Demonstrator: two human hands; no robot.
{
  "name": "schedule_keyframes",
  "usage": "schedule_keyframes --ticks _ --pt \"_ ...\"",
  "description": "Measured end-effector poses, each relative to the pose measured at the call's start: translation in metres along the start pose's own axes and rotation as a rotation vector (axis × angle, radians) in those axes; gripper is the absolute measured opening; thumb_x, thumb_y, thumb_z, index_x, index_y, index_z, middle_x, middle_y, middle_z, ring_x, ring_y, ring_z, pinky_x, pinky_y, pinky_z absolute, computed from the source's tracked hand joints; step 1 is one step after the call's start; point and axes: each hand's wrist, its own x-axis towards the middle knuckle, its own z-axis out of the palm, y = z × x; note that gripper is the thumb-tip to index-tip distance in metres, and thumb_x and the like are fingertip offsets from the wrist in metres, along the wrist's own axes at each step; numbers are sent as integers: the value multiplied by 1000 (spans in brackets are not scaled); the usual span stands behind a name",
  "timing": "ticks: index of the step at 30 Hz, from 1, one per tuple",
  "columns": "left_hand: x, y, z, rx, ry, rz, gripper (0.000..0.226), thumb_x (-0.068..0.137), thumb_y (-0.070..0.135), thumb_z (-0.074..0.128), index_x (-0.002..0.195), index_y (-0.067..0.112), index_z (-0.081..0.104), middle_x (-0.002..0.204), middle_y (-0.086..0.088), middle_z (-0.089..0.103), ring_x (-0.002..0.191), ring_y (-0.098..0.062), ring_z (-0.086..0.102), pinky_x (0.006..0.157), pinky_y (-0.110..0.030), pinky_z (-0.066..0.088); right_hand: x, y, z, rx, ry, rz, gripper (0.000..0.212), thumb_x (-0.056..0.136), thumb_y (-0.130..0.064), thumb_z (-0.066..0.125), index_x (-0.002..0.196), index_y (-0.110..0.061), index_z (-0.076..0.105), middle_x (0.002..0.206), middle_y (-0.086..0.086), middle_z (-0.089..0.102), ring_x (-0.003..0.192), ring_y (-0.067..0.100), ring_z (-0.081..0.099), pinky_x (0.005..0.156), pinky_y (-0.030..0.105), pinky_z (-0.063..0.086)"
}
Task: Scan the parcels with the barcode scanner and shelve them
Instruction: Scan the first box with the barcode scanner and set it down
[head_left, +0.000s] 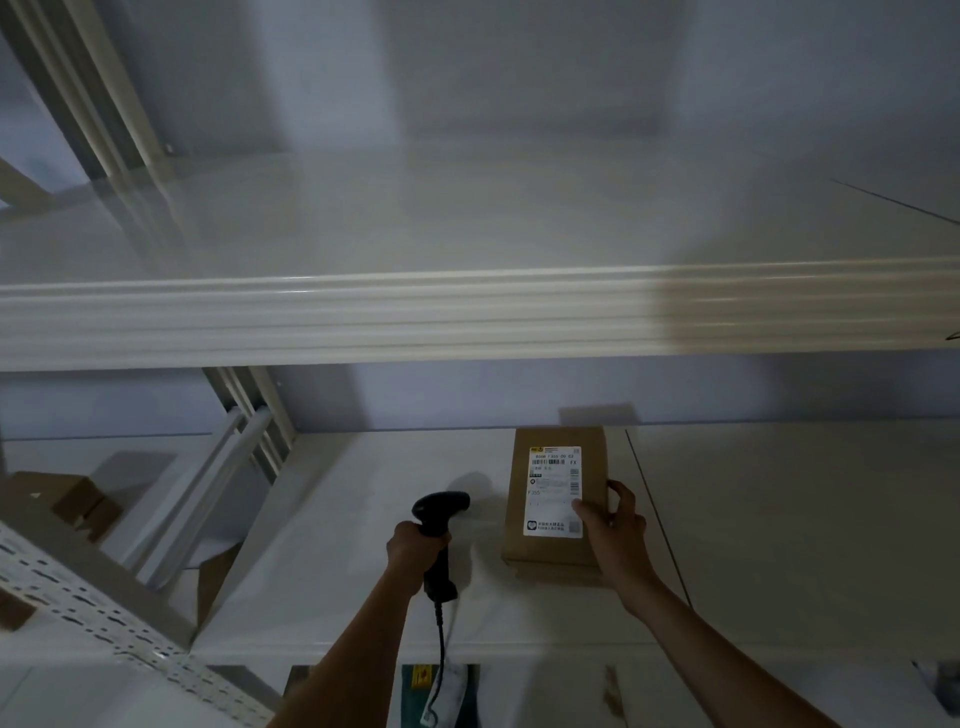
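box (556, 499) flat on lower shelf (779, 519), label up, 3 o'clock of scanner (439, 525) | R hand (613, 525) fingers grip box's right edge | L hand (415, 551) fingers wrapped round scanner handle | prob. 1 parcel nearly shelved; more boxes (78, 504) at 9 o'clock, scan status unknown

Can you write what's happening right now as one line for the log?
left hand: grips scanner | right hand: holds parcel on shelf | label: faces up

Brown parcel (556, 499) with white label (554, 491); black scanner (436, 530); off-white shelf (363, 322).
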Motion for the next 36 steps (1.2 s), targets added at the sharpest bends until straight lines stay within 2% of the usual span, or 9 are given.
schedule_keyframes --ticks 3,8,12,16,19,22,27,32,36 --pt "1 -4 0 84 23 9 28 84 27 72 93 2 61 88 -13 62 80 -26 59 64 -31 48 -2 -2 -2 5 1 18 61 87 -46 64 138 -42 31 129 10 36 112 32 51 91 44 48" --pt "8 -6 -6 153 39 13 42 82 27 75 111 0 60 108 -19 66 101 -32 63 81 -35 52 -6 -11 -6 59 -15 65 63 80 -52 65 134 -46 34 128 9 41 108 30 56 92 47 51" --pt "9 -10 -10 213 38 -36 47 84 26 72 120 -1 56 112 -19 64 104 -32 62 90 -39 54 -8 -16 -8 84 -38 99 65 71 -60 65 129 -48 38 130 11 49 107 28 59 86 45 53" --pt "0 3 -14 378 32 -105 55 89 33 63 133 4 46 130 -18 50 122 -34 48 103 -41 44 -8 -25 -11 104 -77 114 55 84 -51 65 131 -46 37 132 9 49 109 27 57 81 40 49" --pt "-21 28 -18 509 109 61 53 94 42 51 142 19 41 137 -18 41 127 -37 40 106 -42 37 -5 -37 -13 98 -123 152 66 69 -63 66 126 -50 37 131 9 52 105 29 60 86 46 54" --pt "-68 62 -19 359 204 315 50 97 45 47 143 26 41 142 -16 43 129 -35 44 107 -42 37 0 -50 -15 94 -191 152 75 58 -69 66 124 -52 36 129 7 53 103 29 63 86 50 57" --pt "-161 103 -19 -193 -224 416 49 97 58 36 143 41 39 136 4 56 120 -18 57 107 -43 44 -15 -91 -20 120 -304 101 61 85 -53 65 136 -39 33 117 4 63 96 24 67 74 39 58" --pt "-203 106 -39 -250 -146 501 59 92 54 49 146 41 25 136 9 49 120 -15 50 99 -35 43 -56 -134 -31 121 -386 4 50 93 -51 56 131 -36 27 105 0 65 91 19 68 81 43 58" --pt "-221 94 -78 -195 -231 568 72 79 59 59 141 43 27 130 10 56 108 -5 62 82 -23 53 -100 -148 -35 14 -475 -147 63 89 -55 62 137 -42 24 112 -7 66 98 12 68 90 41 57"
